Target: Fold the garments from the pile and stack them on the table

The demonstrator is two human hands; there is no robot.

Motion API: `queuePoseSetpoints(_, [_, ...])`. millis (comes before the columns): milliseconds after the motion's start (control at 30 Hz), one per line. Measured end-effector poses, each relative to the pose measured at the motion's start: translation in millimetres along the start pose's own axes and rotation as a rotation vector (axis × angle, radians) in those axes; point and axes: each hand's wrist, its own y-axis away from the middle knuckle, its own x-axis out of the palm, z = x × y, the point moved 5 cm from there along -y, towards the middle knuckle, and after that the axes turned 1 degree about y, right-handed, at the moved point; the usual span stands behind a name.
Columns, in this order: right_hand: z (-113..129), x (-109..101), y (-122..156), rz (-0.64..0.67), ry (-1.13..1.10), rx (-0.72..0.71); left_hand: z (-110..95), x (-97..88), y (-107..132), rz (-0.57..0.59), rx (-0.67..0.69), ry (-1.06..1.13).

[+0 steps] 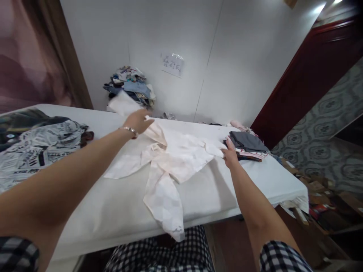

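Observation:
A white shirt [184,155] lies loosely spread over the middle of the white-covered table, with one sleeve hanging over the front edge. My left hand [138,121], with a bracelet at the wrist, is closed on its left part. Beyond that hand, a blurred white flap [124,102] of cloth is lifted off the table. On the other side, my right hand [230,154] pinches the shirt's right end, close beside a stack of folded clothes [248,141] with a dark grey piece on top.
Printed and dark clothes [48,143] are heaped at the table's left. A tall pile of clothes [132,85] stands at the back by the wall, which bears a paper sign [172,65]. Cardboard boxes [320,189] lie to the right, beyond the table [124,211].

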Motion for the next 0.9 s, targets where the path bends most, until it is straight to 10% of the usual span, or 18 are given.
queuePoseSetpoints(167, [-45,-37,19,-0.049,0.142,0.116,20,42.4,104,0.290,-0.144,-0.012])
queuePoseSetpoints(367, [-51,-14,71,0.122,0.463,-0.296,4,80.3,201,0.555,-0.174,-0.068])
queuePoseSetpoints(467, [-51,28,124,0.472,0.591,-0.366,-3,93.0,208,0.615,-0.171,0.010])
queuePoseSetpoints(600, [-45,69,197,0.894,0.530,-0.328,-22,94.4,194,0.611,-0.370,0.650])
queuePoseSetpoints(733, [-44,88,211,0.784,0.382,-0.252,-79,85.6,190,0.540,-0.380,1.116])
queuePoseSetpoints(900, [-26,80,170,0.593,0.164,-0.175,-153,80.0,200,0.684,0.003,1.137])
